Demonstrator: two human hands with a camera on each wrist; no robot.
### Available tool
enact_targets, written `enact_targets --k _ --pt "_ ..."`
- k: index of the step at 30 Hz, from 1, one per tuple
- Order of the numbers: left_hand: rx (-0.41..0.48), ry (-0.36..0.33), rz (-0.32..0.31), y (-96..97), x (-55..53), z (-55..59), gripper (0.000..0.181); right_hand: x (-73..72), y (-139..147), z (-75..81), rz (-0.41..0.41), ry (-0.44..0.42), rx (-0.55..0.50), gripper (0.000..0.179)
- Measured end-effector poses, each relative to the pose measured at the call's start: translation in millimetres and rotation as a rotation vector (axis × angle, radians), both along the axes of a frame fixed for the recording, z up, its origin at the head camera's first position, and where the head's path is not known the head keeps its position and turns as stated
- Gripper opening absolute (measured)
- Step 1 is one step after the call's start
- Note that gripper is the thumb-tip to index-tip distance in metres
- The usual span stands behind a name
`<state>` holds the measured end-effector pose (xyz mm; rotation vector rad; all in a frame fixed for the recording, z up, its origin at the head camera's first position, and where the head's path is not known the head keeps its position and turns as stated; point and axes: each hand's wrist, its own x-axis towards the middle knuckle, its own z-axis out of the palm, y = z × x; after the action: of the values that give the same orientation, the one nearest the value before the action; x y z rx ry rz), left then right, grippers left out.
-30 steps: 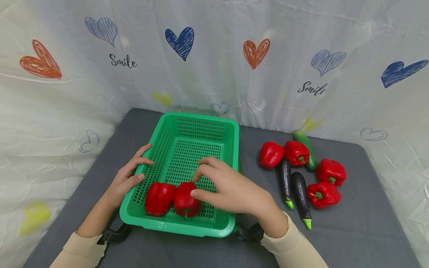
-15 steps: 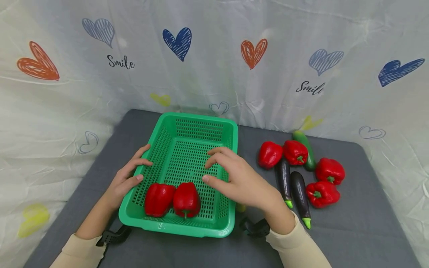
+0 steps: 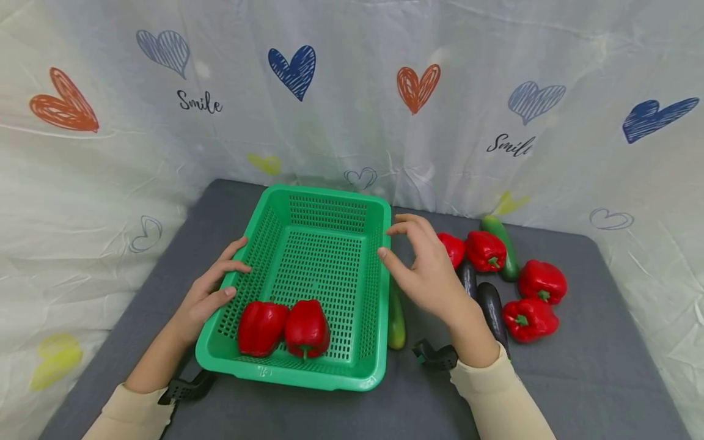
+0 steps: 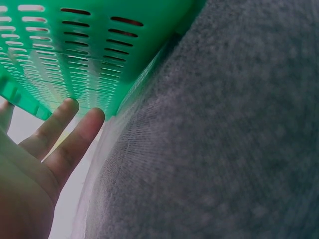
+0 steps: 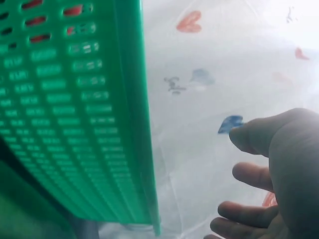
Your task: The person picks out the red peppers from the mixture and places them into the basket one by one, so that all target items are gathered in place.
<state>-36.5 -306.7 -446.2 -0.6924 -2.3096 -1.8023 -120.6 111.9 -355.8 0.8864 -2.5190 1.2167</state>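
Observation:
A green plastic basket with slotted walls stands on the grey cloth. Inside its near end, two red bell peppers, one to the left and one to the right, lie side by side. My left hand rests on the basket's left rim, thumb and forefinger over it; in the left wrist view two straight fingers reach to the outer wall. With nothing in its grasp, my right hand is spread at the right rim. A cucumber lies below it, along the basket's right side, partly hidden.
Right of my right hand lie several red bell peppers, two eggplants, the nearer one partly behind my forearm, and another cucumber. A white curtain with printed hearts hangs behind the table.
My right hand has drawn away from the right-hand pepper in the basket and moved right and farther back, to the right rim. My left hand and the basket stay put.

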Motion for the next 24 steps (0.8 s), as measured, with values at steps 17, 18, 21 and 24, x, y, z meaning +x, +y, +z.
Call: enact_targets --k 17,18,21,24 --pt "-0.003 0.007 -0.001 0.6 -1.0 -1.0 0.034 -16.5 38 -14.3 -0.157 -0.047 -0.007 0.041" --pt "-0.003 0.007 -0.001 0.5 -1.0 -1.1 0.034 -16.5 39 -14.6 -0.162 -0.052 -0.004 0.042" --pt "-0.003 0.007 0.000 -0.1 -0.9 -1.5 0.034 -16.1 45 -15.9 -0.178 -0.059 0.000 0.043" --pt "0.000 0.007 0.000 -1.3 -1.2 -2.3 0.034 -16.5 50 -17.5 -0.204 -0.066 0.000 0.045"
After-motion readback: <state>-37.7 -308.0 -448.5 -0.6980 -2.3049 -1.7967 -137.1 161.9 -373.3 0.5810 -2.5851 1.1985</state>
